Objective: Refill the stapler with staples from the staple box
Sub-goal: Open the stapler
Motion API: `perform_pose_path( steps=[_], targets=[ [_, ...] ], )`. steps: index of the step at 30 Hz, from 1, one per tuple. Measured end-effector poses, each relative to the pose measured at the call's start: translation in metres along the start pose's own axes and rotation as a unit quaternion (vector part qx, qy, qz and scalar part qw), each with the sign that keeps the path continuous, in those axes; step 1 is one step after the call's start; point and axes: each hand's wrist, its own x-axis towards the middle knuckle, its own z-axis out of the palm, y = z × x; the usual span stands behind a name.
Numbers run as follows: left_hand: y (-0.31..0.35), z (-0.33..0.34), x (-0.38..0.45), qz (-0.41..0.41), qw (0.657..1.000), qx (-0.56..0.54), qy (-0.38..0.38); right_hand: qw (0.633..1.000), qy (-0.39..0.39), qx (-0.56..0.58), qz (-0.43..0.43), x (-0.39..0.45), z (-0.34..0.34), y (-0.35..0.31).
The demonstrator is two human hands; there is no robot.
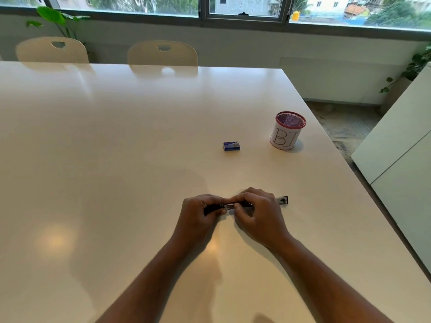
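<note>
A black and metal stapler (282, 200) lies flat on the white table (116, 136), opened out lengthwise from left to right. My left hand (200, 212) grips its black left end. My right hand (258, 210) covers the middle, fingertips pinched on the shiny metal part between both hands; whether staples are in those fingers is hidden. Only the stapler's right tip and a short middle stretch show. The small blue staple box (231, 146) sits closed on the table, well beyond the hands.
A white mesh pen cup (288, 131) with a red rim and letters on it stands right of the box near the table's right edge. Two cream chairs (163, 53) stand at the far side. A white cabinet (401, 145) is at the right.
</note>
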Motion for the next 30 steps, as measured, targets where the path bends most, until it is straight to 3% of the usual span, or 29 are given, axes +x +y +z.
perform_pose_path(
  steps=[10,16,22,30],
  targets=[
    [-0.004,0.003,0.002,-0.008,1.000,-0.001,0.028,0.998,0.037,0.014,-0.047,-0.004,-0.001,0.001],
    [-0.007,0.004,0.002,-0.022,0.999,-0.013,0.026,0.996,0.009,0.016,-0.089,-0.004,-0.009,0.010],
    [-0.010,0.006,0.003,-0.052,0.997,-0.029,0.046,0.996,0.087,0.028,-0.021,-0.002,-0.014,0.022],
    [-0.007,0.002,0.001,-0.053,0.998,-0.014,0.019,0.998,0.047,0.028,-0.019,-0.006,-0.015,0.021]
  ],
)
